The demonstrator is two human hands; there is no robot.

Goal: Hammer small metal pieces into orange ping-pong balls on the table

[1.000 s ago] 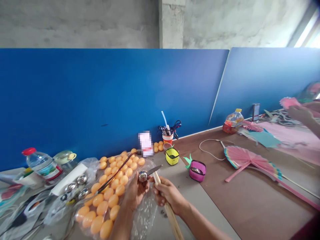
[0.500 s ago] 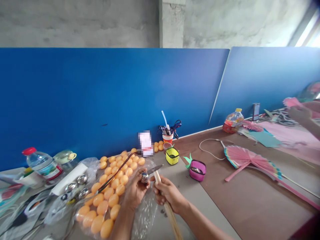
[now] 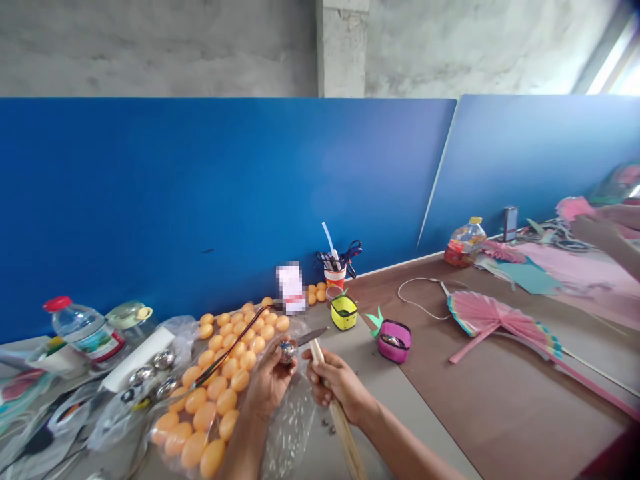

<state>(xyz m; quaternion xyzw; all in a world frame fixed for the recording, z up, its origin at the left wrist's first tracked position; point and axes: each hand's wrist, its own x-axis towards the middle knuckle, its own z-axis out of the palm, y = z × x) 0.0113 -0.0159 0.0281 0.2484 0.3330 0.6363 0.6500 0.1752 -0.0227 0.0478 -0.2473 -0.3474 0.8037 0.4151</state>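
Observation:
My left hand (image 3: 273,387) is closed around a shiny silver ball (image 3: 287,353), its surface dotted with dark and bright spots. A dark pointed blade (image 3: 313,335) sticks out beside the ball toward the right; its handle is hidden, and I cannot tell which hand holds it. My right hand (image 3: 340,380) grips a pale wooden stick (image 3: 345,437), whose top end crosses close to the blade. The stick's lower part runs down past my wrist and looks streaked like a bundle of strips. Several small dark bits (image 3: 330,427) lie on the table by the stick.
Bagged orange balls (image 3: 217,387) lie to the left, with silver balls (image 3: 163,360) and a red-capped bottle (image 3: 90,333) beyond. Ahead stand a yellow box (image 3: 344,324) and a purple box (image 3: 384,345). A pink fan (image 3: 493,317) and a co-worker's hand (image 3: 595,227) are at right.
The silver ball has turned or shifted slightly in my left hand, and the blade and stick top have moved a little. At right, the co-worker's hands have shifted slightly left with pink material.

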